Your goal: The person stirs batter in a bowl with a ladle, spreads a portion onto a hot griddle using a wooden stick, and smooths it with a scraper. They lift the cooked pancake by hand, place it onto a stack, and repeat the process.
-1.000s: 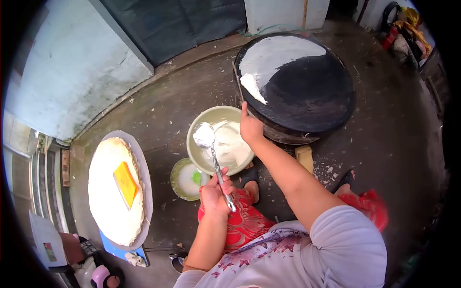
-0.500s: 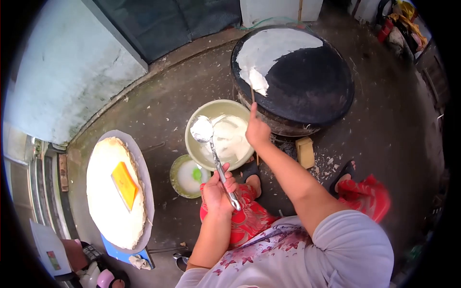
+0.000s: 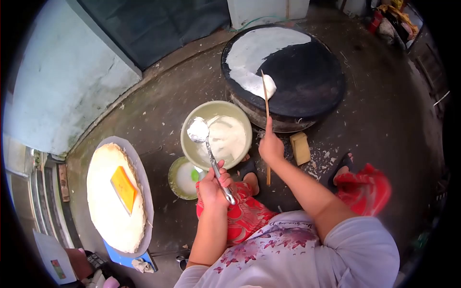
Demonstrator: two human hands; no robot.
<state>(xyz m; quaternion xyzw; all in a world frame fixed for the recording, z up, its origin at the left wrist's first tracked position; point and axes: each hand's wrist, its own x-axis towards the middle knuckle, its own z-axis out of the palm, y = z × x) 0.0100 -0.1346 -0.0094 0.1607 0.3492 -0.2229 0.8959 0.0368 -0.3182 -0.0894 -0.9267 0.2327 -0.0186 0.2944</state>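
Observation:
My left hand grips the handle of a metal ladle. Its batter-coated head hangs over a pale green basin holding thick white batter. My right hand is closed round a thin wooden stick, whose far end lies against a lump of batter on a round black griddle. A band of spread white batter curves along the griddle's left and far side, while its middle and right show bare black.
A smaller bowl with whitish liquid and a green-handled tool sits beside the basin. At left, pale round sheets lie stacked on a board with an orange scraper on top. A yellowish block rests on the floor below the griddle.
My right hand and the stick have moved right and toward me, pulling the batter lump along the griddle's near edge. The white band now reaches further round. The ladle stays over the basin.

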